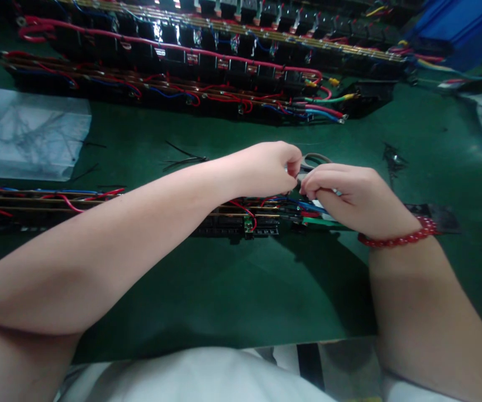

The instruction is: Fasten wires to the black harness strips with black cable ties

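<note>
My left hand [272, 166] and my right hand [343, 192] are close together over the near wired assembly [224, 219], fingertips almost touching. Both hands are closed in a pinch; something small and dark lies between the fingertips, too small to make out. Under and behind the fingers, the grey handle loop of a tool, perhaps scissors [318, 158], shows in part. Red, blue and green wires [314, 215] run below my right hand at the assembly's right end. A red bead bracelet [400, 241] circles my right wrist.
Further wired assemblies [173, 92] lie across the back of the green table [232, 301]. A clear bag of black ties [27, 134] is at the left, loose black ties [186, 153] behind my left forearm, a dark pile [394, 159] at the right, and a blue bin [458, 28] at the back right.
</note>
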A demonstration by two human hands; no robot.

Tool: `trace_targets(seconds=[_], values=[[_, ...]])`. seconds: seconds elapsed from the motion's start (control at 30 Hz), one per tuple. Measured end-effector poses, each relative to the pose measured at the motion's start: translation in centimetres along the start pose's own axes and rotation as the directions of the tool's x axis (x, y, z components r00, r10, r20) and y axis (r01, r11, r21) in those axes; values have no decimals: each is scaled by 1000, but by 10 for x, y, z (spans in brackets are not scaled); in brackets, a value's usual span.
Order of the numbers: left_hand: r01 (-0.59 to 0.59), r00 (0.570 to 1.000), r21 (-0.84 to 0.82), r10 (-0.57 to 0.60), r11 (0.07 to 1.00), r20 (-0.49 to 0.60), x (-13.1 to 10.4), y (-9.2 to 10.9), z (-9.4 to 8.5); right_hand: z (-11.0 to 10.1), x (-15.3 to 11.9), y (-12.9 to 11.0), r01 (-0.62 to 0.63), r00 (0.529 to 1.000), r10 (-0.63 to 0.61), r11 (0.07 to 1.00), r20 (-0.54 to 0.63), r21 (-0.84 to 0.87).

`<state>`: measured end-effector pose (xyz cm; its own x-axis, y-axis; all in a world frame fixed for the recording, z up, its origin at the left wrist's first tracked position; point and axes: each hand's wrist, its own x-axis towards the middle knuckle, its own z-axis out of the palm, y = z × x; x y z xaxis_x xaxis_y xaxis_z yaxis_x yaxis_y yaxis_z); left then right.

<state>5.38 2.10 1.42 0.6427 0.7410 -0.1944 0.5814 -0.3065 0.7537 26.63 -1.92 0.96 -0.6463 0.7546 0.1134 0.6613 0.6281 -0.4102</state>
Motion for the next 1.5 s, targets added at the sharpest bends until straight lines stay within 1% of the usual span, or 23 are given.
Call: trace_targets(seconds=[0.2, 0.37, 0.53, 0.73, 0.9, 1.1, 1.23, 1.4, 1.5], values=[[-11, 999, -45, 13, 999, 37, -2, -2, -3, -1, -1, 1, 63, 997, -64, 997, -32, -44], [-18, 997, -69, 22, 997, 69, -3, -3, -3, -1, -3, 2, 45, 998, -48, 997, -46, -70], [-24, 993, -52, 30, 998, 117, -4, 1, -5, 2, -2, 6, 27, 998, -31, 997, -51, -71], [33, 994, 5, -34, 999, 107, -4, 4, -4, 3, -2, 9, 21, 997, -26, 997, -71, -80], [26, 994, 42, -30, 999, 109, -2, 2, -2, 0, -3, 5, -12, 997, 8, 998, -72, -64], [19, 994, 11, -20, 1000, 105, -1, 1, -2, 2, -2, 6, -2, 997, -3, 999, -83, -54], [32, 993, -15, -30, 999, 114, -2, 2, -3, 3, -1, 4, 13, 997, -11, 999, -76, 30], [98, 987, -28, -94, 995, 133, -2, 3, -6, 0, 1, -2, 56, 995, -47, 994, -92, 92], [87, 989, -56, -80, 995, 121, -1, 3, -6, -1, 2, -3, 53, 996, -43, 990, -75, 128]])
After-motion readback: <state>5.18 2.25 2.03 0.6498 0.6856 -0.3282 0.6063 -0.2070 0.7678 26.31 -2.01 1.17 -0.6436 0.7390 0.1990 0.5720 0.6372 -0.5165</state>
